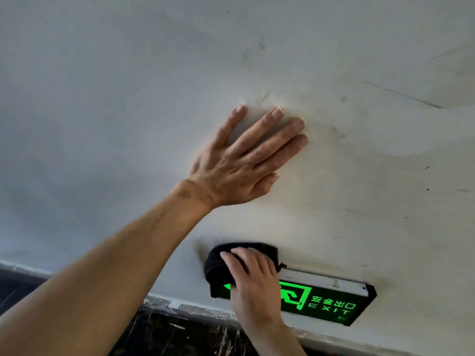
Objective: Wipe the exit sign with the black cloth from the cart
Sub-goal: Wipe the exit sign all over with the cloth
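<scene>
The right hand [253, 286] presses the black cloth [218, 263] onto the exit sign's [331, 301] left end; left hand [239, 163] spread flat.

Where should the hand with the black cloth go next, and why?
Probably sliding right along the exit sign. The right hand presses the black cloth on the sign's left end only, so the rest looks unwiped. The left hand rests flat on the wall.
</scene>
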Demonstrator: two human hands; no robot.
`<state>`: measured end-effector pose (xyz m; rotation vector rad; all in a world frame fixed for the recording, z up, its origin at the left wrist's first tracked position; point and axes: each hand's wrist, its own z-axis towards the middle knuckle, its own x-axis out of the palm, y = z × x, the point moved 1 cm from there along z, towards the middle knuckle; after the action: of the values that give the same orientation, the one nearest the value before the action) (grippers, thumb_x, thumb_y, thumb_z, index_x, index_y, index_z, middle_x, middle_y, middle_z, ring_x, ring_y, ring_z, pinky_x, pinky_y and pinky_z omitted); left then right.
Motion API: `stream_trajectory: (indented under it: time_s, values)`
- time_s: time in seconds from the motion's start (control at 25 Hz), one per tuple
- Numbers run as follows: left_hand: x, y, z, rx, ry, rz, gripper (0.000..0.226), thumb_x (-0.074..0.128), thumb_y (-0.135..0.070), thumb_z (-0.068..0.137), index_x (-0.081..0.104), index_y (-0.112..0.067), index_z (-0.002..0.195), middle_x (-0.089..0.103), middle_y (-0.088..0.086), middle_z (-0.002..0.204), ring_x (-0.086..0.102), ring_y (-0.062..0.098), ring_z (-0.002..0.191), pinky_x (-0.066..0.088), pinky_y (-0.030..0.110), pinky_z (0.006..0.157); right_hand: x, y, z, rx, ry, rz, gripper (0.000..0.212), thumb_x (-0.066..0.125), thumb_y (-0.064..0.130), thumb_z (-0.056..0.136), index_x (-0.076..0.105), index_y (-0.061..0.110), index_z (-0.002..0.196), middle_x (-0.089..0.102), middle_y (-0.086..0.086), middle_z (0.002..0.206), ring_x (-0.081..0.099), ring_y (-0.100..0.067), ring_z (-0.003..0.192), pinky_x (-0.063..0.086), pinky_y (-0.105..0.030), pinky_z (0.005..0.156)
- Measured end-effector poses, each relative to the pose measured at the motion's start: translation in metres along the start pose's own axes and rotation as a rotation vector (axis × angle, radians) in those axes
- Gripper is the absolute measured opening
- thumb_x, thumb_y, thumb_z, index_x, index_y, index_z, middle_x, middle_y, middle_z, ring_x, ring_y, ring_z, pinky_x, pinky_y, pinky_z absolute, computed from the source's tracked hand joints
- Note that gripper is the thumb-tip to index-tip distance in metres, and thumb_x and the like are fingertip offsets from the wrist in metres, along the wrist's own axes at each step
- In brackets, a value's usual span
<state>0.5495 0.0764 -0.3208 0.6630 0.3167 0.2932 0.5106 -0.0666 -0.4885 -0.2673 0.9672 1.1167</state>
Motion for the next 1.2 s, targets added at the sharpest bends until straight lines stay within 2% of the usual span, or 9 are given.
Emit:
stream_trajectory:
  time_s: [0.08,0.24,0.44,0.6,0.88,1.08,1.2]
  values:
    - [0.0,-0.001,0.0,-0.001,-0.003,0.001,0.058,0.031,-0.038,0.097,0.041,-0.018,0.15,0.04,0.001,0.152,0.038,0.028,0.141,0.018,0.053,0.119,0.014,0.004,-0.007,-0.022,0.191,-0.009,0.066,0.086,0.011,0.042,0.073,0.024,0.106,0.071,0.004,0.101,0.069,-0.023,0.096,0.058,-0.036,0.084]
    - [0.002,0.001,-0.001,-0.002,-0.006,0.009,0.059,0.033,-0.038,0.096,0.038,-0.018,0.151,0.038,0.002,0.153,0.036,0.029,0.142,0.018,0.054,0.118,0.02,0.001,-0.009,-0.002,0.284,-0.055,0.067,0.084,0.018,0.048,0.068,0.023,0.113,0.07,0.005,0.109,0.067,-0.022,0.103,0.056,-0.035,0.088]
    - [0.001,0.0,-0.001,0.008,-0.008,0.031,0.059,0.034,-0.038,0.096,0.038,-0.017,0.151,0.038,0.003,0.153,0.036,0.029,0.142,0.019,0.054,0.118,0.012,-0.003,-0.01,-0.014,0.302,-0.117,0.06,0.081,0.024,0.047,0.07,0.022,0.106,0.07,0.006,0.106,0.068,-0.02,0.099,0.056,-0.032,0.086]
    - [0.001,0.002,-0.001,0.009,-0.009,0.045,0.06,0.036,-0.038,0.095,0.037,-0.017,0.152,0.038,0.003,0.153,0.036,0.029,0.142,0.018,0.054,0.118,0.005,-0.012,-0.014,-0.002,0.293,-0.195,0.062,0.081,0.021,0.046,0.069,0.019,0.107,0.069,0.004,0.104,0.067,-0.021,0.096,0.056,-0.034,0.085]
    - [0.0,0.002,0.0,0.014,-0.023,0.058,0.061,0.039,-0.038,0.094,0.039,-0.016,0.151,0.038,0.004,0.153,0.037,0.03,0.141,0.019,0.054,0.118,-0.009,-0.058,-0.04,-0.01,0.298,-0.299,0.093,0.089,0.018,0.033,0.057,0.02,0.12,0.066,0.002,0.114,0.057,-0.025,0.105,0.053,-0.042,0.092]
    - [0.001,0.002,0.0,0.016,-0.028,0.071,0.063,0.041,-0.037,0.093,0.039,-0.016,0.152,0.037,0.005,0.154,0.035,0.031,0.142,0.018,0.054,0.118,-0.025,-0.092,-0.054,-0.034,0.245,-0.357,0.092,0.088,0.019,0.037,0.052,0.019,0.122,0.051,0.0,0.119,0.045,-0.028,0.106,0.054,-0.046,0.089]
    - [0.001,0.001,0.0,0.02,-0.029,0.072,0.062,0.039,-0.037,0.094,0.039,-0.016,0.151,0.038,0.005,0.153,0.032,0.031,0.143,0.019,0.055,0.118,-0.034,-0.111,-0.061,-0.033,0.236,-0.384,0.09,0.087,0.021,0.038,0.052,0.02,0.121,0.054,-0.001,0.118,0.045,-0.029,0.105,0.055,-0.048,0.086]
